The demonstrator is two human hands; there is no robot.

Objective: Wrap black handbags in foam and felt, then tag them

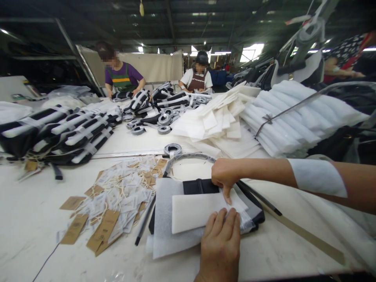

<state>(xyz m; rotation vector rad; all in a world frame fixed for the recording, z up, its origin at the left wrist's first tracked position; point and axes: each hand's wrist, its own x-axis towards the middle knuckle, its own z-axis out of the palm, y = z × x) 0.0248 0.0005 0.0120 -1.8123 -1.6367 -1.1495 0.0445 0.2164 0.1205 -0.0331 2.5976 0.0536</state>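
A black bag (190,187) lies on the table, with a wrapped, arched handle (190,156) at its far side. A thin whitish foam sheet (164,219) covers part of it, and on that rests a smaller white foam piece (194,211). My left hand (220,239) is flat, fingers stretched out, on the foam piece's near edge. At the bag's far right, my right hand (227,177) is closed, its thumb pointing down against the foam and clear plastic (246,221). Whatever its curled fingers hold is hidden.
Paper hang tags (117,199) are heaped left of the bag. Wrapped black bags (58,131) are piled farther left. Foam sheets (211,117) and a tied white bundle (293,113) stand at back right. Two co-workers (122,78) handle goods across the table; another person (346,58) is far right.
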